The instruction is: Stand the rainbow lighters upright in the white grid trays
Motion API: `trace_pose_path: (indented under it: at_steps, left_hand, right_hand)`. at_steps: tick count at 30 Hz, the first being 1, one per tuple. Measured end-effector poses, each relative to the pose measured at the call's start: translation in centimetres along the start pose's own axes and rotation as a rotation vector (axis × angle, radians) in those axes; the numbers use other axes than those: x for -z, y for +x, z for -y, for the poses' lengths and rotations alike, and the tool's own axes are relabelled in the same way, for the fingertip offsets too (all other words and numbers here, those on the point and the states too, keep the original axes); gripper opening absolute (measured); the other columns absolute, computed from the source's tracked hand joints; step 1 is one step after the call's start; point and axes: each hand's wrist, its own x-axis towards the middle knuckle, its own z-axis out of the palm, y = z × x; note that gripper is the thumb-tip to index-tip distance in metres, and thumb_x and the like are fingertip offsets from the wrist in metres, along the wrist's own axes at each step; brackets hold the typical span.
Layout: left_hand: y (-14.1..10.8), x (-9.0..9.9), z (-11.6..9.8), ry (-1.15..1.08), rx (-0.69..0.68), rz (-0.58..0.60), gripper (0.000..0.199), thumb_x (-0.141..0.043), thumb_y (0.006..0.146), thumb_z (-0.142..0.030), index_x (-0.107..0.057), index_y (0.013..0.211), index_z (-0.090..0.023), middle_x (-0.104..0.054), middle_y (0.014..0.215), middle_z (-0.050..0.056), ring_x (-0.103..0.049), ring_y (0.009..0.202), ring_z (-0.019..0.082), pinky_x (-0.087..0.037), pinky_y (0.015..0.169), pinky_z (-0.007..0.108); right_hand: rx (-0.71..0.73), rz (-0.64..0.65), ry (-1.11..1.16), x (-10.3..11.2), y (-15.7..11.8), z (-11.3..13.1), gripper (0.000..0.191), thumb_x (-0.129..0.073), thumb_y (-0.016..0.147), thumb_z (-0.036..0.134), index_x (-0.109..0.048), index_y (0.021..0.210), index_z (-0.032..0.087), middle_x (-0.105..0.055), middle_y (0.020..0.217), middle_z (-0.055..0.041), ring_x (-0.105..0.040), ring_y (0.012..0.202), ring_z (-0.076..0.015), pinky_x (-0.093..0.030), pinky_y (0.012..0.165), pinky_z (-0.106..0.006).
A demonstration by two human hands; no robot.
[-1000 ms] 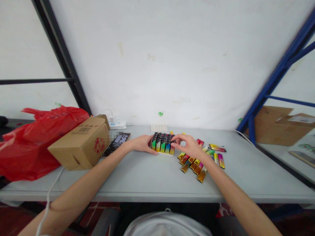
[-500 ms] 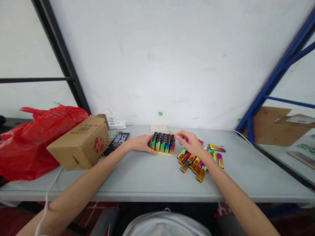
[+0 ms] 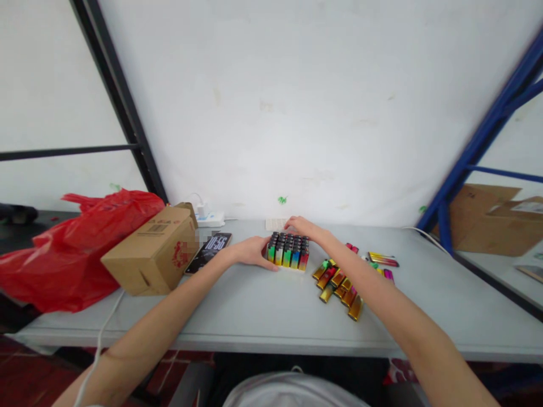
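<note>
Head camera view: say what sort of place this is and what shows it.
Probably a workshop or packing station, going by the long, flat grey table, the block of upright, multicoloured, black-topped lighters, and the loose pile of shiny, gold-ended lighters to its right.

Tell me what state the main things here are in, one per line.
Grouped lighters: upright in rows, black tops up
Loose lighters: lying down, mostly heaped
Phone: screen lit, showing 10:56
Power strip: plug inserted
Red bag: slumped, crumpled
Cardboard box: top closed
Left hand: against grouped lighters
Right hand: near the pale tray
</note>
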Motion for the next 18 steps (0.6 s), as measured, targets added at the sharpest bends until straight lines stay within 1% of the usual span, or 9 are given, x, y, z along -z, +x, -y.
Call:
trace_pose_path:
  at_steps: [3, 6, 9, 11, 15, 18]
  left_hand:
    - [-0.1, 0.1, -0.1, -0.003, 0.006, -0.001, 0.082, -0.079, 0.066, -0.068, -0.059, 0.130, -0.021, -0.075, 0.115, 0.007, -0.070, 0.096, 0.029, -0.053, 0.084, 0.034]
    - [-0.2, 0.2, -0.4, -0.009, 0.010, 0.013, 0.080, -0.079, 0.066, -0.068, -0.060, 0.129, -0.022, -0.075, 0.113, 0.005, -0.070, 0.096, 0.028, -0.053, 0.083, 0.033]
    - [-0.1, 0.4, -0.5, -0.017, 0.002, 0.026, 0.078, -0.079, 0.068, -0.067, -0.060, 0.129, -0.022, -0.075, 0.114, 0.005, -0.070, 0.098, 0.028, -0.053, 0.083, 0.031]
    - [-0.1, 0.5, -0.4, -0.016, 0.001, 0.034, 0.079, -0.079, 0.067, -0.066, -0.060, 0.129, -0.021, -0.075, 0.116, 0.006, -0.070, 0.099, 0.028, -0.053, 0.084, 0.031]
    - [-0.2, 1.2, 0.5, 0.003, 0.037, 0.071, 0.082, -0.084, 0.061, -0.065, -0.062, 0.127, -0.020, -0.076, 0.117, 0.006, -0.070, 0.102, 0.028, -0.054, 0.087, 0.031]
    - [-0.5, 2.1, 1.2, -0.004, 0.045, 0.114, 0.081, -0.086, 0.060, -0.061, -0.063, 0.127, -0.021, -0.076, 0.120, 0.003, -0.070, 0.109, 0.028, -0.054, 0.092, 0.031]
  right_hand:
    - [-0.021, 0.039, -0.018, -0.6, 1.1, -0.3, 0.010, -0.073, 0.086, 0.012, -0.078, 0.095, 0.012, -0.071, 0.107, -0.0151, -0.068, 0.099, -0.0222, -0.049, 0.091, -0.031]
    - [-0.041, 0.065, -0.031, -0.8, 0.4, -0.8, 0.010, -0.070, 0.086, 0.010, -0.078, 0.093, 0.012, -0.073, 0.101, -0.0137, -0.068, 0.093, -0.0209, -0.048, 0.085, -0.028]
    - [-0.045, 0.071, -0.031, -0.7, -1.6, -1.1, 0.015, -0.067, 0.083, 0.005, -0.076, 0.092, 0.013, -0.074, 0.096, -0.0109, -0.066, 0.088, -0.0191, -0.047, 0.080, -0.025]
    - [-0.050, 0.060, -0.030, -0.5, -3.2, -1.3, 0.017, -0.066, 0.083, 0.003, -0.075, 0.093, 0.012, -0.074, 0.095, -0.0107, -0.065, 0.088, -0.0189, -0.045, 0.079, -0.025]
    - [-0.073, 0.029, -0.003, 0.1, -6.3, -1.6, 0.010, -0.063, 0.090, 0.010, -0.073, 0.091, 0.012, -0.073, 0.090, -0.0096, -0.062, 0.082, -0.0173, -0.043, 0.076, -0.025]
    - [-0.079, 0.013, 0.032, 0.5, -8.2, -1.6, 0.009, -0.065, 0.092, 0.015, -0.073, 0.089, 0.013, -0.072, 0.087, -0.0073, -0.061, 0.079, -0.0159, -0.043, 0.075, -0.024]
